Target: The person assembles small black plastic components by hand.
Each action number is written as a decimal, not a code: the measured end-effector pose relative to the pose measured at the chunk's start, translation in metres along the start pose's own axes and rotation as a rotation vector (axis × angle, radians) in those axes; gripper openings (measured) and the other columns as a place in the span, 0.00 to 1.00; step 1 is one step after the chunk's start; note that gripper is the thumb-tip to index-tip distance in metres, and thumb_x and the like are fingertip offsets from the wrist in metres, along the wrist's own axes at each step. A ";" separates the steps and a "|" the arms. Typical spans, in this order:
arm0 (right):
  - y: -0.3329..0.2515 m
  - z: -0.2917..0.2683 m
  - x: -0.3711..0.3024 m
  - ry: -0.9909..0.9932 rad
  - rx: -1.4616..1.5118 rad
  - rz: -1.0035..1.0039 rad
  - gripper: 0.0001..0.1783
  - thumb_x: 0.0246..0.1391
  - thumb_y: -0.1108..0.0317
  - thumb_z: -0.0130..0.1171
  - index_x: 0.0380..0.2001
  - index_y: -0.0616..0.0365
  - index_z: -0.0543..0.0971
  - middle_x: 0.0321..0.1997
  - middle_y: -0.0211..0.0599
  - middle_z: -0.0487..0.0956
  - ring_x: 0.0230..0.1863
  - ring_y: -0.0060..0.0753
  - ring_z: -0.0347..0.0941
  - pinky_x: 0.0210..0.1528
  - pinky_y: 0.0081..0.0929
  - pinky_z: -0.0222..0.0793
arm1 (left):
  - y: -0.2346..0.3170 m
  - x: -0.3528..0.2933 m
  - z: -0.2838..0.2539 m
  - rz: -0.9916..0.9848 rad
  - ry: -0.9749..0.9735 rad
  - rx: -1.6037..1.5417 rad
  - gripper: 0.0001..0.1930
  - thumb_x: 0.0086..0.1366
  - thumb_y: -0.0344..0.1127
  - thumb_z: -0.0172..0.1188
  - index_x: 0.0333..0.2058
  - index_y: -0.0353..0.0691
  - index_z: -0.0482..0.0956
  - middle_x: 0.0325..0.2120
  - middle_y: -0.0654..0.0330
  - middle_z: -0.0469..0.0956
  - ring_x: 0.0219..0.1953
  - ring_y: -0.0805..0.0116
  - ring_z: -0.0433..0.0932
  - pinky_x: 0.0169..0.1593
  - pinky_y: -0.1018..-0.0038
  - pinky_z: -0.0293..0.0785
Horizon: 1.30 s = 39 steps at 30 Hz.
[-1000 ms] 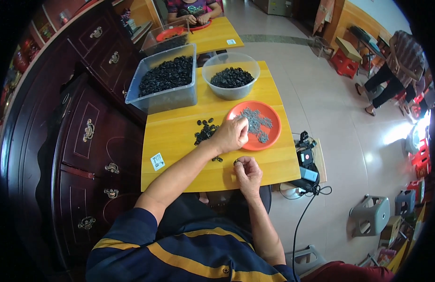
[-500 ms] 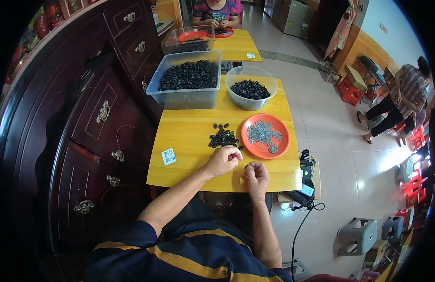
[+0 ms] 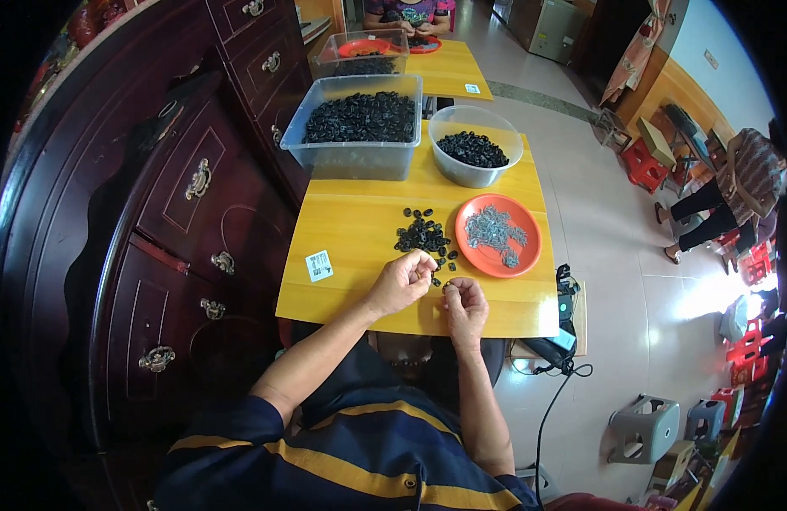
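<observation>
On the yellow table (image 3: pixel 342 289), a loose pile of small black oval rings (image 3: pixel 420 236) lies just beyond my hands, with a few strays toward me. My left hand (image 3: pixel 402 284) is beside the near edge of that pile, thumb and fingertips pinched together; what they hold, if anything, is too small to make out. Close to its right, my right hand (image 3: pixel 467 312) pinches a small dark piece between thumb and forefinger, probably one of the oval rings. An orange-red plate (image 3: pixel 482 261) with small grey pieces (image 3: pixel 492 228) sits beyond my right hand.
A large clear bin (image 3: pixel 351 163) and a round clear tub (image 3: pixel 466 176), both full of black rings, stand at the table's far side. Dark wooden drawers (image 3: pixel 180 255) flank the left. A co-worker (image 3: pixel 410 15) sits beyond. A cable (image 3: pixel 546 409) hangs at the right; stools stand there.
The view has shifted, so the table appears farther right and higher. Both hands stay close together, still pinched. Several stray rings now show between the pile and my fingers.
</observation>
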State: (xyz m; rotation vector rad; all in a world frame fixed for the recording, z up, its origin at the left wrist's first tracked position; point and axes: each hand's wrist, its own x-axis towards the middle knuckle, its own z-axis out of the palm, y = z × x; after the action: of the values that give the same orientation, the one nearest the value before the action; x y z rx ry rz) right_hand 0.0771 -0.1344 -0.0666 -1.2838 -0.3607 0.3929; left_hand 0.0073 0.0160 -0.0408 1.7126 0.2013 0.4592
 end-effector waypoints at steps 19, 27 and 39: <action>0.001 -0.007 0.001 -0.062 0.065 0.032 0.04 0.60 0.77 0.56 0.39 0.62 0.75 0.33 0.26 0.76 0.32 0.15 0.72 0.35 0.16 0.72 | 0.006 0.007 0.014 0.026 -0.017 0.117 0.10 0.59 0.21 0.56 0.40 0.36 0.72 0.26 0.69 0.72 0.25 0.85 0.70 0.32 0.82 0.71; -0.001 -0.005 0.002 -0.061 0.062 0.044 0.04 0.60 0.77 0.56 0.39 0.62 0.75 0.33 0.26 0.76 0.31 0.14 0.72 0.34 0.16 0.72 | 0.008 0.009 0.014 0.035 -0.018 0.083 0.10 0.57 0.20 0.56 0.39 0.36 0.72 0.24 0.68 0.72 0.25 0.84 0.72 0.31 0.81 0.72; 0.001 -0.005 0.003 -0.061 0.007 0.022 0.04 0.59 0.76 0.58 0.38 0.62 0.76 0.32 0.25 0.76 0.30 0.14 0.71 0.34 0.16 0.69 | 0.012 0.007 0.015 0.015 -0.041 0.109 0.10 0.60 0.22 0.57 0.41 0.37 0.72 0.27 0.70 0.71 0.27 0.86 0.69 0.32 0.83 0.69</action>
State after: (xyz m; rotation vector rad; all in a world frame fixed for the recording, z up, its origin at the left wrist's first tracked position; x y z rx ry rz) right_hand 0.0816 -0.1372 -0.0689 -1.2719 -0.3963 0.4521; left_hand 0.0179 0.0030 -0.0301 1.8302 0.1867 0.4299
